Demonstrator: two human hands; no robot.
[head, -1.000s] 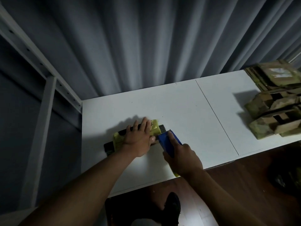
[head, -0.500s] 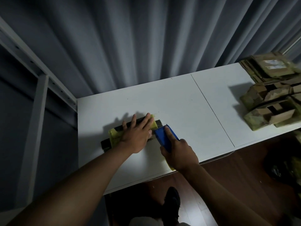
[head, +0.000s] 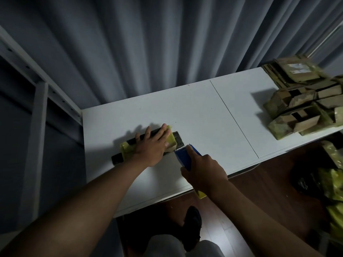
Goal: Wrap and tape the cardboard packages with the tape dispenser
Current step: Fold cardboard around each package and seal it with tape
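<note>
In the head view, a long dark package [head: 130, 153], partly wrapped in yellowish tape, lies on the white tabletop [head: 194, 115] near its left end. The left hand [head: 151, 148] lies flat on top of this package, with straight fingers that press it down; its grip is open and holds nothing. The right hand [head: 203, 172] has its grip closed around the blue tape dispenser [head: 183, 157], the index finger stretched along the top of it. The front edge of the dispenser is just beside the right end of the package, near the left thumb. A yellow part shows under the right wrist, at the tabletop edge. At the far right of the tabletop, well apart, is a pile of taped cardboard packages [head: 300, 112]. Grey curtains [head: 167, 43] hang behind the tabletop. A dark shoe [head: 193, 225] stands on the wooden floor [head: 269, 191] below.
</note>
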